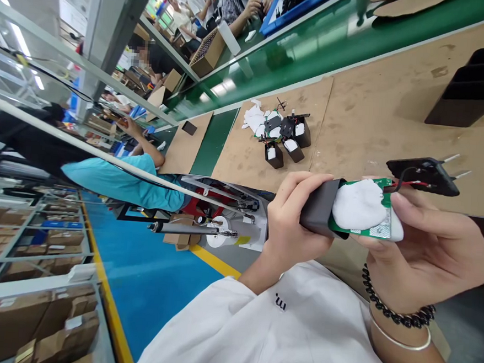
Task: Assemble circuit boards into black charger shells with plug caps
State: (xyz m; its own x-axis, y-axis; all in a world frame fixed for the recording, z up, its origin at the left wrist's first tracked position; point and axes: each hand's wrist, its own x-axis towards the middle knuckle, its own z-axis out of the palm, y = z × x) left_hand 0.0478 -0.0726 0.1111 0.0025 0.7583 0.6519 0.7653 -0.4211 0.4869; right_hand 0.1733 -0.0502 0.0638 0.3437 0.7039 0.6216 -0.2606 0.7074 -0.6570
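Note:
My left hand (291,223) is wrapped round a black plastic housing (317,209), held sideways above the table's near edge. A green circuit board (348,231) sits partly inside the housing's open end, with a thick white putty-like lump (360,205) on its upper face. The fingers and thumb of my right hand (432,244) grip the board's outer end. Red and black wires run from the board to a black end cover (427,175) with two metal plug pins, which hangs beyond my right fingers. How far the board reaches inside is hidden.
Partly filled black housings (292,146) and boards with white lumps lie on the cardboard-covered table (363,112). Several black housings (468,87) stand at the right. Beyond runs a green conveyor belt (317,59) with a blue tray (297,14). A co-worker in a turquoise shirt (118,178) sits left.

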